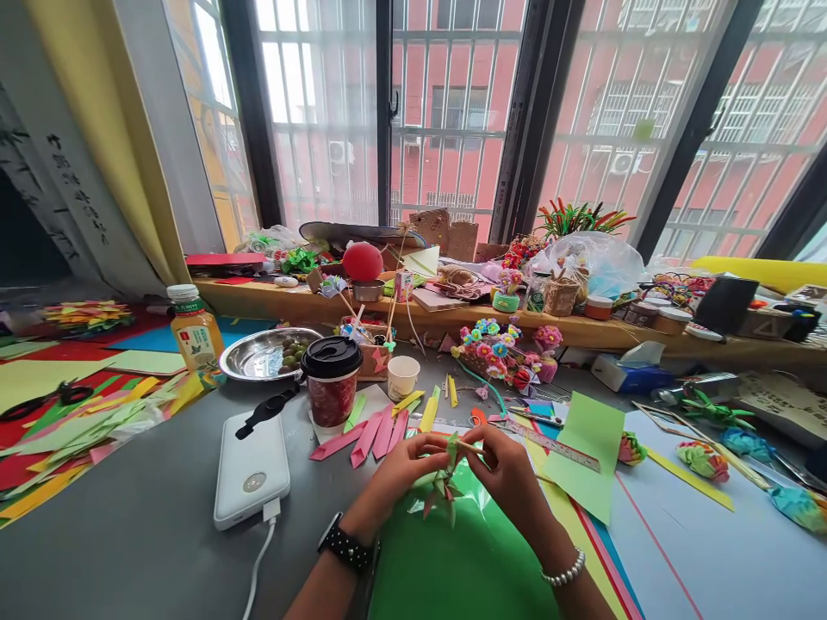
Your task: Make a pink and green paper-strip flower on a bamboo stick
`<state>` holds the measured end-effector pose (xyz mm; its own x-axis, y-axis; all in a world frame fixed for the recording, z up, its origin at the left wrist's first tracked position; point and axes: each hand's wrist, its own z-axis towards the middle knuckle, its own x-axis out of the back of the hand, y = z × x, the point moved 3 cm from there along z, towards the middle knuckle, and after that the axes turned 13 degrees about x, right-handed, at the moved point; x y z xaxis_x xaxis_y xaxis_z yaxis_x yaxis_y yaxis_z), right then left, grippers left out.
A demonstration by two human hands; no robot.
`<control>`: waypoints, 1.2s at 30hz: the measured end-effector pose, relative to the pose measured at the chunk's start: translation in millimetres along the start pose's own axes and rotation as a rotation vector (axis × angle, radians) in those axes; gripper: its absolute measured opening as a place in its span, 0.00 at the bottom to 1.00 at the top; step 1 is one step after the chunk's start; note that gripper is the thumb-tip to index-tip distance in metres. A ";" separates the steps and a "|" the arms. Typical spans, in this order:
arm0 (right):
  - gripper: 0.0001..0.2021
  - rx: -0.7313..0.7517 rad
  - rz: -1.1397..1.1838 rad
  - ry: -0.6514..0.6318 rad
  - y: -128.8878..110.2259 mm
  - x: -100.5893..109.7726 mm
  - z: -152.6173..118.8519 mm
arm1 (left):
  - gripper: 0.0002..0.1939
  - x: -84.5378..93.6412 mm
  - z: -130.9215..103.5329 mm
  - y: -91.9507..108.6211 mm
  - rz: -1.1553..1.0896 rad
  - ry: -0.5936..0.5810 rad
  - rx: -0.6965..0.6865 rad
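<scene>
Over a glossy green sheet (465, 568), my two hands meet at a small folded-paper flower (443, 489) with green and pink pointed petals, hanging below the fingers. My left hand (407, 469) pinches its light green paper strip at the top. Between the fingertips of my right hand (507, 469) is a thin pale stick (475, 449), reaching toward the same green strip. Part of the flower is hidden by the fingers. Just beyond the left hand lie several folded pink paper strips (371, 437) and a few yellow ones (430, 412).
A lidded coffee cup (332, 387), white power bank (251, 469) with cable and metal bowl (249, 360) stand left. A paper cup (403, 379) is ahead. Right are a ruler (556, 445), green paper (587, 452) and paper flowers (704, 460). Scissors (48, 399) lie far left.
</scene>
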<state>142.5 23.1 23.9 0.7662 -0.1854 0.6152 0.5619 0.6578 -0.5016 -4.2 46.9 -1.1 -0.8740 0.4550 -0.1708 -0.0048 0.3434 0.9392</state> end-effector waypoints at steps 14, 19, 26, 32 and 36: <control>0.07 0.039 0.060 -0.074 -1.3 10.4 4.0 | 0.23 -4.1 -6.5 -2.2 -0.038 -0.089 0.124; 0.07 0.089 0.034 -0.138 -3.3 11.1 6.1 | 0.28 -5.3 -9.0 1.3 0.092 -0.051 0.153; 0.06 0.122 -0.045 -0.140 -3.6 11.3 5.7 | 0.26 -6.4 -10.8 6.8 0.134 -0.011 0.114; 0.07 0.139 -0.138 -0.044 -5.8 3.0 2.5 | 0.26 -8.8 -11.8 6.4 0.043 0.040 0.140; 0.08 0.137 -0.163 0.002 -9.2 0.7 1.8 | 0.28 -7.8 -8.9 3.5 -0.030 0.037 0.128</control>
<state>137.3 18.2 30.0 0.6697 -0.2990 0.6798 0.6306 0.7123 -0.3080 -1.6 37.3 6.1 -0.8918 0.4131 -0.1847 0.0289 0.4594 0.8878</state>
